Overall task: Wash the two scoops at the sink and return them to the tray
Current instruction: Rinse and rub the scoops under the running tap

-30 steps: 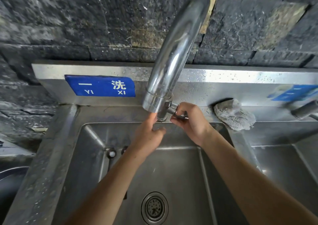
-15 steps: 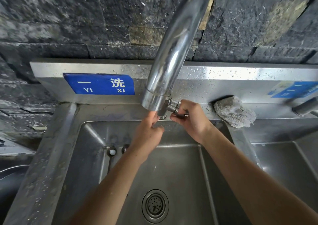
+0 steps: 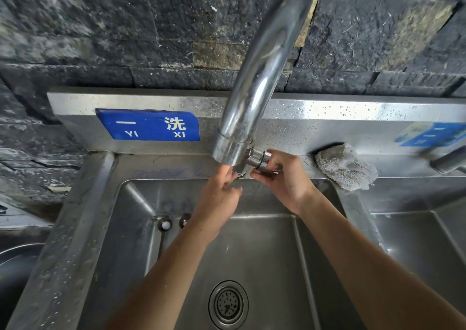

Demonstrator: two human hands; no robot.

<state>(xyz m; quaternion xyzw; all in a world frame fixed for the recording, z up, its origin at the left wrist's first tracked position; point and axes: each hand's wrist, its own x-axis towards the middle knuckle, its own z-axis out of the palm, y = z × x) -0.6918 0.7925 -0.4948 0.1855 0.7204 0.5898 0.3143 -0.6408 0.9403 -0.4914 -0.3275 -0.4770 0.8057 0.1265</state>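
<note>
No scoop and no tray are in view. A tall chrome tap [image 3: 262, 77] curves over the steel sink basin [image 3: 264, 249]. My right hand [image 3: 285, 180] grips the tap's short side handle [image 3: 262, 158] with curled fingers and thumb. Just below the spout's mouth is my left hand [image 3: 216, 201], fingers loosely bent and pointing up, holding nothing. I see no stream of water. The basin holds nothing but its round drain strainer [image 3: 228, 304].
A grey scouring cloth [image 3: 345, 167] lies on the ledge to the right of the tap. A second basin [image 3: 416, 241] and another tap [image 3: 448, 162] are at the right. A blue sign [image 3: 147, 125] is on the wet backsplash, below a dark stone wall.
Both hands stay where they were: right on the tap handle, left under the spout. Only the view has shifted slightly.
</note>
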